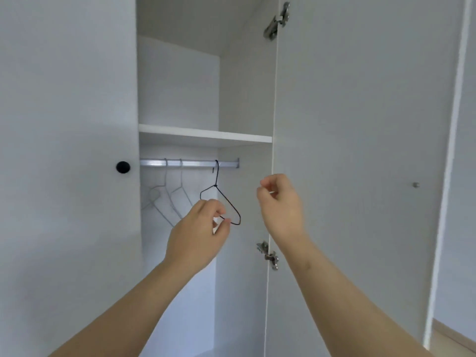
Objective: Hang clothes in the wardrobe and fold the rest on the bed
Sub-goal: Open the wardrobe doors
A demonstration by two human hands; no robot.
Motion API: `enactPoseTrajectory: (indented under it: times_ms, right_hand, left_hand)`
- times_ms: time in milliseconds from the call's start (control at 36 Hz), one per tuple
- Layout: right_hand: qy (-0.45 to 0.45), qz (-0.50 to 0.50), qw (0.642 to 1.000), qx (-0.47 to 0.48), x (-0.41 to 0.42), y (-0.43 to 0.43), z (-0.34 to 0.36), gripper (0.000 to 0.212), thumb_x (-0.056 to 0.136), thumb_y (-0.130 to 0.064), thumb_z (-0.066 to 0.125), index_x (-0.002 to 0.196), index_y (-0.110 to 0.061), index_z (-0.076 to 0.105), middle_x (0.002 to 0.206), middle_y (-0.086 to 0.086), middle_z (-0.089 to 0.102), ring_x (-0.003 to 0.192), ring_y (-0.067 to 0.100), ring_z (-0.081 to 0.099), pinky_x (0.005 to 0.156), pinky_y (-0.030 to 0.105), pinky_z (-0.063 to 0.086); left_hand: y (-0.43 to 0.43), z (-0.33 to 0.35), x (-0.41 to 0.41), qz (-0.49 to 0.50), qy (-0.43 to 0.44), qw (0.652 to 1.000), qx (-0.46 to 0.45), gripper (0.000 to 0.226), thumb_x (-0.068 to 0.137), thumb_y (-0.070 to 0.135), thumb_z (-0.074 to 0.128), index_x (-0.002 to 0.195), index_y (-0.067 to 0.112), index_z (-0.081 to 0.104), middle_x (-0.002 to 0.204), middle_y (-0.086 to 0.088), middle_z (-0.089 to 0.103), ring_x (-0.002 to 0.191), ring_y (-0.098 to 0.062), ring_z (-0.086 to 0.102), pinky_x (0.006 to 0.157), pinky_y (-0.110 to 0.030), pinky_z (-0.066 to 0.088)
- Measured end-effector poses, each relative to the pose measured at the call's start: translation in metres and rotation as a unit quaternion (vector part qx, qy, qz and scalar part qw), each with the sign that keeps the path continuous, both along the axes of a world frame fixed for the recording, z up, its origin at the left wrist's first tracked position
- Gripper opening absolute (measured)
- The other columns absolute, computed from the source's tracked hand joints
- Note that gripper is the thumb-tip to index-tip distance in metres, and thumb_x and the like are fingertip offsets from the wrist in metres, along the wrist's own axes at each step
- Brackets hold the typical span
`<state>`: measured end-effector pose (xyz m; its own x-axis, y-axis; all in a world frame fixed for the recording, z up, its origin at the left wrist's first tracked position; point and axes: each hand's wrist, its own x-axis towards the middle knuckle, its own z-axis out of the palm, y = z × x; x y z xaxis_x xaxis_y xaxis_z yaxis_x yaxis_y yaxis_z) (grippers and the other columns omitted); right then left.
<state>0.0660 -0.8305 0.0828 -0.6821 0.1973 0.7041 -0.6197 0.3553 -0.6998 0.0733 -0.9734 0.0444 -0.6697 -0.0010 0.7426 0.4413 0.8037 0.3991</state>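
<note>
Head view, looking up into the open wardrobe (177, 86). The left hand (198, 228) is raised inside the opening with its fingers curled narrow. Thumb and forefinger pinch the bottom wire of the black hanger (215, 186), close to its right-hand corner. That hanger's hook sits over the rail (190, 163) near the rail's right end, and its frame hangs tilted, the pinched part drawn towards the camera.

The right hand (280, 204) is lifted to about the same height, in front of the edge of the open right door (360, 150). Its fingers are curled in, with the thumb tip against the forefinger. Nothing shows between them, and I cannot tell whether it touches the door edge.

Two pale wire hangers (165, 176) hang on the rail well left of the black one, close to each other; the left wrist covers their lower ends. A white shelf (206, 135) runs across just above the rail. The left door (64, 150) stands shut and covers the left part of the rail; it carries a round black knob (122, 167) just beside the rail's visible end. The right door has a small metal stud (415, 185) far out on its face. Two metal hinges fix it to the wardrobe's side wall: an upper hinge (277, 20) near the top and a lower hinge (269, 255) just beside the right forearm. Both bare forearms reach up from the bottom of the frame.
</note>
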Motion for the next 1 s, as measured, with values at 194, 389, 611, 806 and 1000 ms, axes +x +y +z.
enactPoseTrajectory:
  times_ms: [194, 389, 611, 806, 1000]
  right_hand:
    - [-0.025, 0.092, 0.995, 0.009, -0.021, -0.083, -0.004, 0.01, 0.091, -0.012, 0.05, 0.089, -0.021, 0.052, 0.082, -0.013, 0.052, 0.07, 0.008, 0.048, 0.063, 0.02, 0.038]
    - [-0.044, 0.139, 0.989, 0.019, -0.035, -0.141, -0.003, 0.009, 0.092, -0.012, 0.048, 0.094, -0.02, 0.051, 0.085, -0.016, 0.049, 0.061, 0.004, 0.046, 0.047, 0.007, 0.036]
    - [-0.052, 0.132, 0.989, 0.036, -0.051, -0.173, -0.002, 0.008, 0.093, -0.013, 0.048, 0.095, -0.02, 0.052, 0.085, -0.018, 0.049, 0.07, 0.001, 0.048, 0.054, 0.005, 0.036]
    - [-0.08, 0.111, 0.99, 0.031, -0.063, -0.171, -0.007, 0.009, 0.092, -0.013, 0.047, 0.097, -0.018, 0.054, 0.085, -0.015, 0.051, 0.06, 0.003, 0.047, 0.048, 0.009, 0.036]
    - [-0.101, 0.137, 0.985, -0.001, -0.061, -0.169, -0.016, 0.015, 0.092, -0.006, 0.044, 0.091, -0.017, 0.054, 0.076, -0.009, 0.049, 0.055, 0.005, 0.042, 0.043, 0.005, 0.034]
  left_hand:
    - [-0.097, 0.015, -0.011, 0.139, 0.03, 0.989, -0.028, 0.021, 0.093, 0.027, 0.05, 0.112, 0.019, 0.057, 0.114, 0.007, 0.051, 0.09, -0.014, 0.059, 0.071, -0.029, 0.046]
    - [-0.158, 0.033, -0.031, 0.244, 0.089, 0.964, -0.047, 0.027, 0.082, 0.003, 0.061, 0.109, 0.005, 0.061, 0.108, -0.016, 0.053, 0.079, -0.032, 0.057, 0.05, -0.028, 0.034]
    - [-0.183, 0.045, -0.07, 0.231, 0.018, 0.967, -0.106, 0.043, 0.093, 0.02, 0.047, 0.135, 0.019, 0.036, 0.126, -0.008, 0.035, 0.106, -0.023, 0.044, 0.065, -0.028, 0.037]
    - [-0.177, 0.057, -0.092, 0.229, 0.02, 0.967, -0.106, 0.027, 0.099, 0.021, 0.037, 0.123, 0.011, 0.044, 0.116, -0.008, 0.046, 0.098, -0.021, 0.045, 0.066, -0.028, 0.033]
    - [-0.16, 0.061, -0.078, 0.258, 0.02, 0.964, -0.053, 0.026, 0.093, 0.004, 0.036, 0.117, 0.009, 0.044, 0.11, -0.007, 0.049, 0.079, -0.017, 0.036, 0.062, -0.029, 0.028]
